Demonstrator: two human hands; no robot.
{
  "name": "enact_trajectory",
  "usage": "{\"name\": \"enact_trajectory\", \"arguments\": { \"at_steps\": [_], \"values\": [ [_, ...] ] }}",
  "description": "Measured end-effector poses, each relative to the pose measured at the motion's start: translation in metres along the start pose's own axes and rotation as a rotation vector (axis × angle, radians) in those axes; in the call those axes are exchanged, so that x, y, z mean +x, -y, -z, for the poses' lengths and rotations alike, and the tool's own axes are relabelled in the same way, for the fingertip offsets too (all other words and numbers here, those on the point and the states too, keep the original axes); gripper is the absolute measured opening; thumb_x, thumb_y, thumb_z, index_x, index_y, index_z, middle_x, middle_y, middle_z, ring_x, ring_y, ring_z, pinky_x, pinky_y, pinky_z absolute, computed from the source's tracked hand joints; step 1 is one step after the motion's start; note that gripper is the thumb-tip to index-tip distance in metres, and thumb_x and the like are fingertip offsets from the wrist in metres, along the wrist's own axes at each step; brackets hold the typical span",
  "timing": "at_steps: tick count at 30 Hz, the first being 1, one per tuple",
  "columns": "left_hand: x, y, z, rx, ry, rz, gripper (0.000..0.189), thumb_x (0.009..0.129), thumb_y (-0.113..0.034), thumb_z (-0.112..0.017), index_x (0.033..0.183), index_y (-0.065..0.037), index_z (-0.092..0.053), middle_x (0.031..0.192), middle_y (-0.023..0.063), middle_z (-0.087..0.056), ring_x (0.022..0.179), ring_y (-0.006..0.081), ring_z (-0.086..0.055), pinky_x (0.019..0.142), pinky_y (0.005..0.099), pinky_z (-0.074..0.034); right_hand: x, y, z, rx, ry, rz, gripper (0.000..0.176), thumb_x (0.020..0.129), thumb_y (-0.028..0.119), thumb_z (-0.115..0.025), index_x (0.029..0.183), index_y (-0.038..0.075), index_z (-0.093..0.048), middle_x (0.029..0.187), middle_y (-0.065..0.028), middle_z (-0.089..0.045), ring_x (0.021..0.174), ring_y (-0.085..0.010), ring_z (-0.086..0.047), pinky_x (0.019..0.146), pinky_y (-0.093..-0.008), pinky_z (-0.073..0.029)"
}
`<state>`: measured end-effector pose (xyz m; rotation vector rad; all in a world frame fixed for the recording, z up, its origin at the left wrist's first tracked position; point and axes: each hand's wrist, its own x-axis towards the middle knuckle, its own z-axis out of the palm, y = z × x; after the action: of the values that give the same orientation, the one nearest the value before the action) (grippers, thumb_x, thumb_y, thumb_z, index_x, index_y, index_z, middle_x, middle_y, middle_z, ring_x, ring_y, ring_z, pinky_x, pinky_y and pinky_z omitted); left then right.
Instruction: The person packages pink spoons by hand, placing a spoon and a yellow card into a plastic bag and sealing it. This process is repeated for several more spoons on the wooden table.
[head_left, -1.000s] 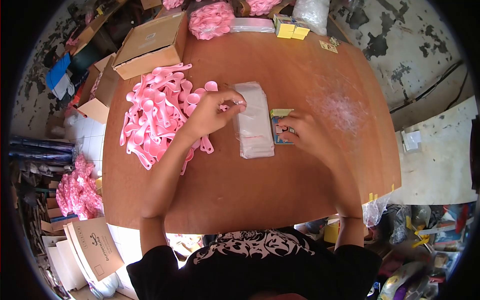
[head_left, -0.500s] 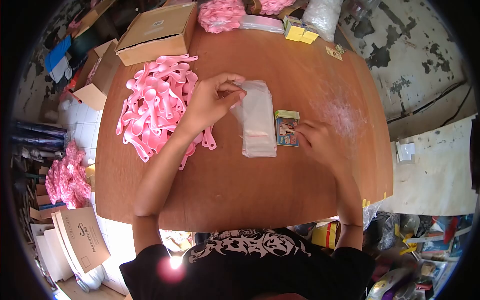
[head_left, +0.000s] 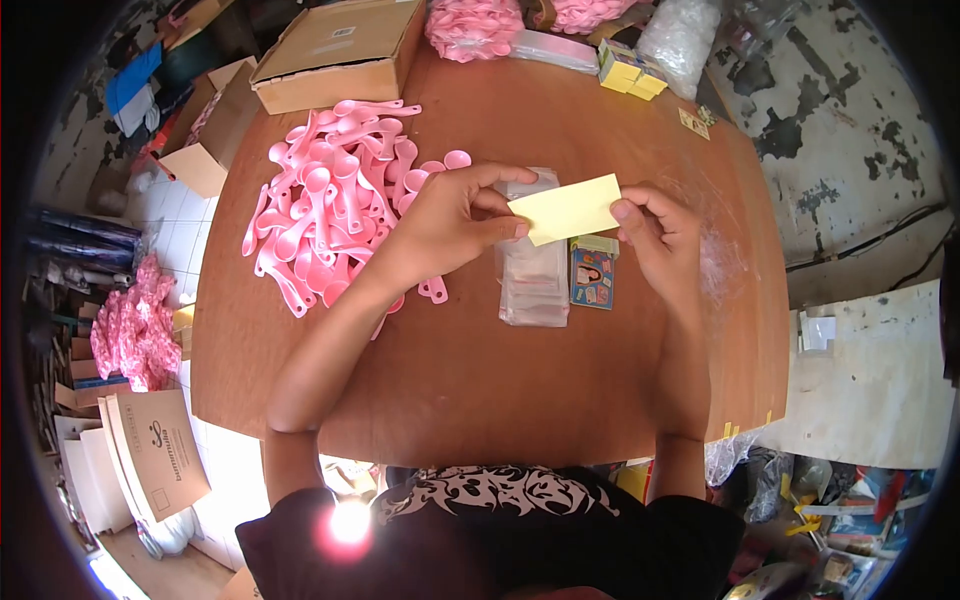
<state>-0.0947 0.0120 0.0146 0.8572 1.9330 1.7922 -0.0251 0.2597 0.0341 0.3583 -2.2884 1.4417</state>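
My left hand (head_left: 455,218) is closed at the edge of a clear plastic bag (head_left: 508,205), with its index finger and thumb spread around it. Thumb and fingers of my right hand (head_left: 660,230) pinch the right end of a pale yellow card (head_left: 568,210). The card's left end reaches my left thumb tip, over a stack of clear plastic bags (head_left: 534,292). Right beside the stack lies a pile of small printed cards (head_left: 592,278), the top one blue with a picture. A heap of pink plastic spoons (head_left: 325,190) spreads out left of my left hand.
At the back left of the wooden table (head_left: 500,390) stands a cardboard box (head_left: 335,55). Bagged pink spoons (head_left: 472,28), yellow card boxes (head_left: 630,72) and a roll of clear plastic (head_left: 680,40) line the far edge. Cartons (head_left: 155,450) stand on the floor at left.
My right hand has lifted a card from the pile and brought it up and left to my left hand, its yellow side showing. My left hand has shifted slightly right.
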Motion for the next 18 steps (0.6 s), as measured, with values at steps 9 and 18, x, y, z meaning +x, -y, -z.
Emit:
{"name": "enact_trajectory", "arguments": {
  "at_steps": [9,18],
  "values": [
    [-0.003,0.002,-0.018,0.058,0.079,0.037,0.048,0.086,-0.003,-0.070,0.131,0.002,-0.053,0.094,0.0131,-0.073,0.082,0.0116,-0.067,0.073,0.0272,-0.052,-0.012,0.015,-0.025,-0.116,0.104,-0.035,0.012,0.088,0.012,-0.071,0.094,0.001,-0.070,0.073,-0.0017,-0.066,0.060,-0.0042,-0.052,0.055,-0.0218,-0.042],
    [-0.008,-0.005,-0.020,0.045,0.043,-0.022,0.046,0.089,0.000,-0.066,0.133,0.002,-0.052,0.098,0.0120,-0.072,0.089,0.0090,-0.065,0.077,0.0251,-0.052,-0.014,0.018,-0.025,-0.136,0.228,0.113,0.015,0.085,0.009,-0.073,0.099,0.004,-0.071,0.093,-0.0069,-0.067,0.078,-0.0127,-0.060,0.066,-0.0258,-0.047]
  ]
}}
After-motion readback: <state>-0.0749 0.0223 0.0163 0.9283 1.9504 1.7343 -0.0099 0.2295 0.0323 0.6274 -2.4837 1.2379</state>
